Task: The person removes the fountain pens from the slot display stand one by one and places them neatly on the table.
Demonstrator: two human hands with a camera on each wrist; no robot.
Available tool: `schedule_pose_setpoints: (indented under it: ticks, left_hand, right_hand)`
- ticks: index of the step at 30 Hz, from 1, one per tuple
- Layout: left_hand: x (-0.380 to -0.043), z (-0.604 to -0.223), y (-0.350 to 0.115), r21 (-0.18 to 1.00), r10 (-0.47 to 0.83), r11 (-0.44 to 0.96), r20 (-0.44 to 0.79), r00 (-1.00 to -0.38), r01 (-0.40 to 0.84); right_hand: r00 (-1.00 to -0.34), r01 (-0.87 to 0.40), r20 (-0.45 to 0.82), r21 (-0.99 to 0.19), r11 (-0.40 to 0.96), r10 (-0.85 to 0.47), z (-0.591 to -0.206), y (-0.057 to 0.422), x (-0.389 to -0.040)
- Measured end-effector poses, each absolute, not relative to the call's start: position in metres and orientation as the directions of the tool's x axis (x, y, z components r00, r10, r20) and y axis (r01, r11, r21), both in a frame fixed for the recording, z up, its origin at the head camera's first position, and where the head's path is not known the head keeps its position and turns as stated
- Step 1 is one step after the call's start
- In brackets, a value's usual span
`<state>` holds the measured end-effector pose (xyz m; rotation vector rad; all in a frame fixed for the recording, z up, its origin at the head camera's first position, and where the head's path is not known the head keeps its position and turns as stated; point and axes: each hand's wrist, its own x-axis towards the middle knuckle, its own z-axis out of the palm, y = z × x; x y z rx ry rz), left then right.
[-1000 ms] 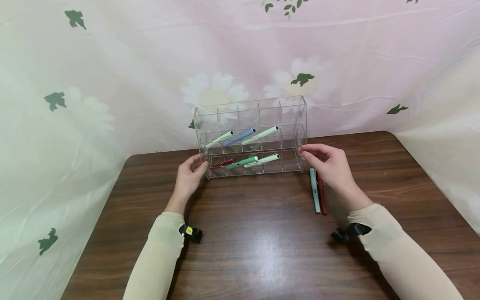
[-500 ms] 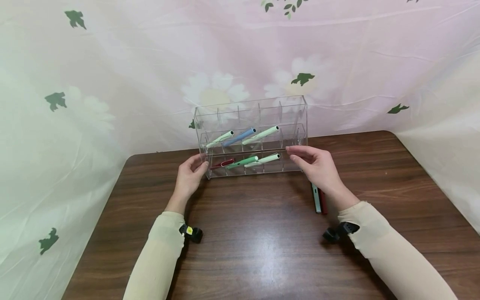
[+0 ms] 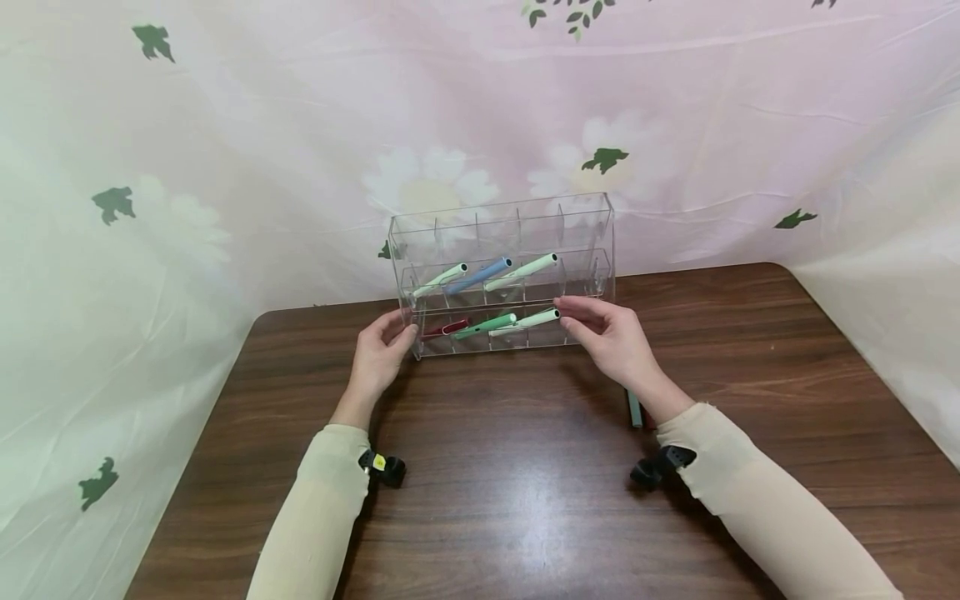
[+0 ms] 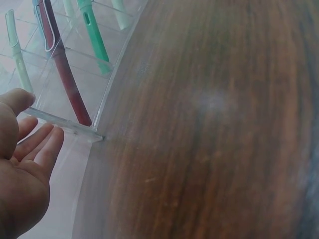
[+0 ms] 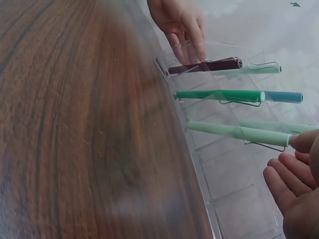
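- Clear acrylic slotted rack [image 3: 517, 305], beside the left grip [image 3: 380, 348], which pinches its side edge, probably to steady it.
- Right grip [image 3: 615, 337]: thumb and fingers parted around a pale green pen [image 3: 525, 322]; firm contact unclear.
- Left of it, a bright green pen [image 3: 486, 326] and dark red pen [image 3: 444, 329] lean in slots, presumably keeping caps reachable.
- Glossy wood-grain bench [image 3: 480, 467] below both; flowered pinkish cloth [image 3: 300, 125] behind.

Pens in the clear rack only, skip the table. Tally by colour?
Pale green pens: 3
Blue pen: 1
Green pen: 1
Dark red pen: 1
Total: 6
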<state>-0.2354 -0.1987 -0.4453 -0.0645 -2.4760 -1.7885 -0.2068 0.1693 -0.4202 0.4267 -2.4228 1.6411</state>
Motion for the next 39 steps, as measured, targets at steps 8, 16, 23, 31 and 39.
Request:
schedule_pose_setpoints:
  ticks: [8, 16, 23, 31, 39]
  left_hand:
    - [-0.235, -0.446, -0.198, 0.946, -0.017, 0.314, 0.095, -0.995, 0.084]
    - [-0.235, -0.445, -0.199, 0.944, -0.011, 0.316, 0.102, -0.995, 0.093]
    - [-0.235, -0.447, -0.199, 0.945, -0.008, 0.314, 0.1, -0.995, 0.092]
    - [-0.237, -0.448, -0.199, 0.946, -0.011, 0.31, 0.1, -0.995, 0.092]
    - [-0.237, -0.447, -0.2, 0.946, -0.008, 0.314, 0.094, -0.996, 0.087]
  right_hand:
    - [-0.95, -0.311, 0.293, -0.887, 0.34, -0.104, -0.425, 0.161, -0.208]
    - [-0.956, -0.292, 0.272, -0.9, 0.323, -0.106, -0.425, 0.157, -0.21]
    - [-0.957, -0.29, 0.271, -0.891, 0.349, -0.103, -0.424, 0.155, -0.211]
    - [-0.955, -0.29, 0.29, -0.886, 0.361, -0.055, -0.42, 0.158, -0.21]
    - [-0.937, -0.338, 0.349, -0.897, 0.286, -0.01, -0.411, 0.165, -0.209]
